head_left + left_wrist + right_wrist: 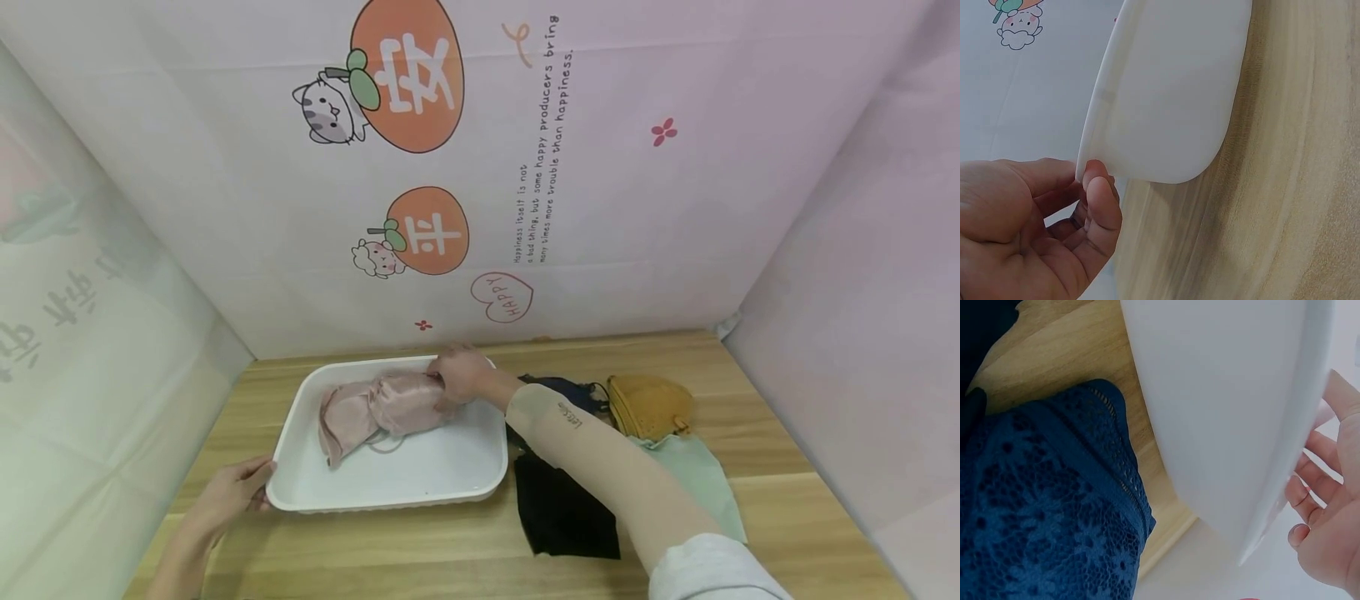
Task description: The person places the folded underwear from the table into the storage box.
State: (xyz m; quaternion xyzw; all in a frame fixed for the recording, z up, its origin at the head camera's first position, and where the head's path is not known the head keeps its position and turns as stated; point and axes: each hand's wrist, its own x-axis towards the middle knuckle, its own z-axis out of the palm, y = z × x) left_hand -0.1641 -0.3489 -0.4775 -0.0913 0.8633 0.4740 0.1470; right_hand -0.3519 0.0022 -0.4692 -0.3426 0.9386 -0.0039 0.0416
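A pale pink satin bra [408, 402], folded with its cups showing and a thin strap below, lies in a white plastic tray [442, 467]. My right hand [462, 375] reaches over the tray's far right corner and grips the bra's right end. In the right wrist view, the curled fingers [1319, 481] are beside the rim, with a bit of pink behind them. My left hand [234, 492] holds the tray's near left corner. The left wrist view shows the thumb and fingers of that hand [1041, 225] pinching the white rim [1100, 119].
Right of the tray lie a navy lace garment [1054, 506], a mustard bra [651, 404], a mint green cloth [701, 475] and a black cloth [566, 512]. My right forearm passes over them. Printed white sheets [600, 208] wall in the wooden table [420, 558].
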